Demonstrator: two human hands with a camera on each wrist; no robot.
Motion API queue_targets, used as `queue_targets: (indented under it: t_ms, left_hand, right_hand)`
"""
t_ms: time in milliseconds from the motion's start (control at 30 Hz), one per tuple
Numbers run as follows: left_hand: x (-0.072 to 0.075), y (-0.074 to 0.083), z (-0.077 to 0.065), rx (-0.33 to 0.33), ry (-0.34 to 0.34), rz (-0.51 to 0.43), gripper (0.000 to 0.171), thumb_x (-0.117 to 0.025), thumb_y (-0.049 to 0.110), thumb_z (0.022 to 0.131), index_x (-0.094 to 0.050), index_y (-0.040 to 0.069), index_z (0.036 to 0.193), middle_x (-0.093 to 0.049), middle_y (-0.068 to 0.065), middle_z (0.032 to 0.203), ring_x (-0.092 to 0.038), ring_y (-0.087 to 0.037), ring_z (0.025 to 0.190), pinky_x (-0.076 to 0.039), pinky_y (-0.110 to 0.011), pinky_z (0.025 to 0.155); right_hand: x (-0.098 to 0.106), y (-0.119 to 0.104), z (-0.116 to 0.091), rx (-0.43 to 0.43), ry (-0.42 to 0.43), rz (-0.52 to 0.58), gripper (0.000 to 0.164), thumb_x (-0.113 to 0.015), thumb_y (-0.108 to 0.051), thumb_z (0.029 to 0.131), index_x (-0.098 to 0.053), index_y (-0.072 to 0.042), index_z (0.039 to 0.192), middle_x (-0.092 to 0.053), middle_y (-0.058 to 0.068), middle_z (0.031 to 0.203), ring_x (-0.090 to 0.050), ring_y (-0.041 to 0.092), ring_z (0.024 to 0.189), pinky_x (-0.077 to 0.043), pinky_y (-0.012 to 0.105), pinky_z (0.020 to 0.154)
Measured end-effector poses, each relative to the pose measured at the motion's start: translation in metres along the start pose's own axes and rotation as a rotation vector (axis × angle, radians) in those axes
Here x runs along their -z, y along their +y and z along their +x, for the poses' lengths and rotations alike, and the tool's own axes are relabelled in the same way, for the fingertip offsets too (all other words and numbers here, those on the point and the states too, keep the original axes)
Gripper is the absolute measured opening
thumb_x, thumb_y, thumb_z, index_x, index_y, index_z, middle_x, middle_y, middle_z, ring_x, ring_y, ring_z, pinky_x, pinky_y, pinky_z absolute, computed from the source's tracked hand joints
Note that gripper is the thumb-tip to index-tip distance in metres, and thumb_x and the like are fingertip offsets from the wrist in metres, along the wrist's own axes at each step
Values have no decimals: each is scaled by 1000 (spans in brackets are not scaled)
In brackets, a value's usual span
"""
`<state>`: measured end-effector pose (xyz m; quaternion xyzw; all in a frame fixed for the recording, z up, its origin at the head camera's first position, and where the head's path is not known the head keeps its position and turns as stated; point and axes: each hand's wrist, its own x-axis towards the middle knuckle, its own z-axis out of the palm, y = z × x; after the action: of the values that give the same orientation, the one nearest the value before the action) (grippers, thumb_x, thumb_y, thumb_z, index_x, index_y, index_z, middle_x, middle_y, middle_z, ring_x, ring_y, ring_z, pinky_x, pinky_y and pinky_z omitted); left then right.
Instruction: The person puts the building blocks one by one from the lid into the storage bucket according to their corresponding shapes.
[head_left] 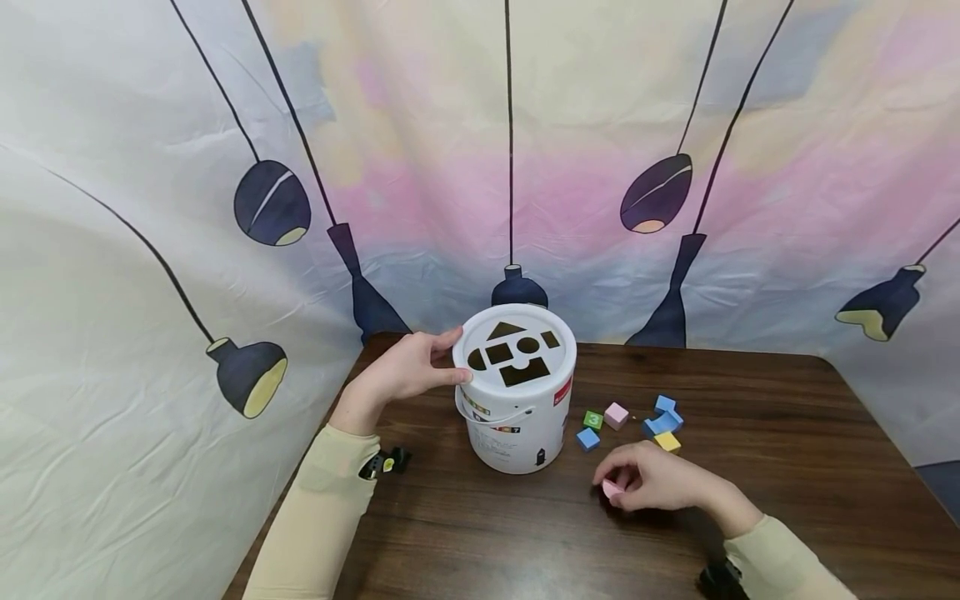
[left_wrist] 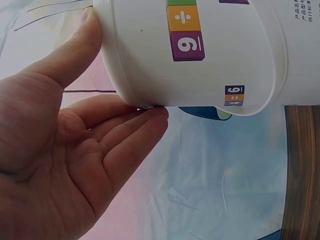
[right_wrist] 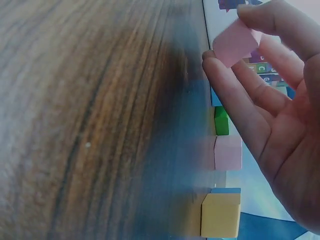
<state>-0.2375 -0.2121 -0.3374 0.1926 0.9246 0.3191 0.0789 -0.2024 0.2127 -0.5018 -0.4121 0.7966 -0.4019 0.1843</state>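
Note:
A white bucket (head_left: 517,417) with a handle stands upright on the table. Its lid (head_left: 491,327) has several shaped holes. My left hand (head_left: 408,367) rests on the lid's left edge, thumb at the near side and nearly straight fingers farther back; the palm stays off the bucket in the left wrist view. Low over the table, to the right of the bucket, my right hand (head_left: 652,479) pinches a pink block (right_wrist: 236,42) between thumb and fingertips. Beyond that hand lie a green block (head_left: 592,419), a pink cube (head_left: 617,415) and a blue block (head_left: 588,439).
More blocks lie to the right: a blue arch-shaped block (head_left: 660,426), a small blue block (head_left: 665,404) and a yellow block (head_left: 667,442). The dark wooden table (head_left: 787,433) ends at a cloth (head_left: 577,167) printed with lamps, close behind the bucket.

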Motion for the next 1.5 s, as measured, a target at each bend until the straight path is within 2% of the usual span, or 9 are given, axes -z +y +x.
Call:
queue_targets:
  t_ms: [233, 433, 633, 733, 900, 1033, 1200, 1500]
  left_hand:
    - [0, 0, 0, 2, 2, -5, 86, -82, 39, 97, -39, 8, 165, -42, -9, 166, -40, -25, 153, -41, -48, 120]
    - [0, 0, -1, 8, 5, 4, 87, -83, 41, 97, -38, 10, 165, -42, -10, 165, -41, -26, 153, -41, -49, 119]
    - [0, 0, 0, 4, 4, 1, 88, -82, 42, 97, -38, 9, 165, -41, -9, 166, -39, -26, 153, -40, -48, 120]
    - [0, 1, -1, 0, 3, 0, 88, -82, 42, 97, -38, 9, 165, -41, -9, 166, -40, -26, 153, -40, -48, 120]
    - [0, 0, -1, 5, 1, -7, 88, -83, 42, 96, -38, 9, 165, -41, -8, 166, -40, -25, 153, -41, -48, 120]
    - [0, -1, 0, 11, -1, -13, 89, -83, 43, 96, -38, 10, 165, -41, -8, 167, -40, -25, 153, -42, -48, 119]
    - [0, -1, 0, 6, -2, -19, 89, -83, 42, 96, -37, 10, 165, -40, -8, 167, -41, -25, 153, -42, -48, 119]
    - [1, -2, 0, 7, -5, -19, 89, -83, 42, 96, -37, 10, 165, -40, -9, 167, -41, -26, 152, -42, -48, 119]
  right_hand:
    - [0, 1, -1, -113, 6, 14, 27, -85, -14, 91, -75, -16, 116, -70, -6, 107, -66, 8, 87, -61, 28, 75]
    - [0, 1, -2, -145, 3, 63, 32, -87, -12, 89, -75, -13, 119, -70, -4, 105, -69, 10, 90, -62, 29, 77]
    - [4, -1, -3, -86, 42, 57, 30, -87, -14, 92, -77, -10, 120, -74, -4, 104, -72, 10, 89, -63, 30, 78]
    - [9, -4, -3, -22, 102, 14, 30, -88, -12, 91, -78, -9, 119, -75, -5, 106, -71, 9, 88, -63, 30, 76]
    - [20, -10, -3, 40, 221, -35, 31, -91, -13, 89, -79, -15, 117, -73, -5, 108, -70, 9, 85, -63, 30, 72]
    - [29, -16, -3, 37, 284, -9, 31, -91, -16, 89, -77, -13, 118, -75, -3, 103, -72, 13, 86, -64, 32, 74]
    - [39, -25, -2, 2, 367, -51, 32, -91, -20, 90, -77, -16, 119, -76, -5, 103, -72, 13, 90, -63, 30, 76]
    - [58, -42, 3, 10, 429, -107, 34, -90, -19, 90, -79, -17, 122, -77, -9, 107, -72, 13, 91, -62, 33, 75]
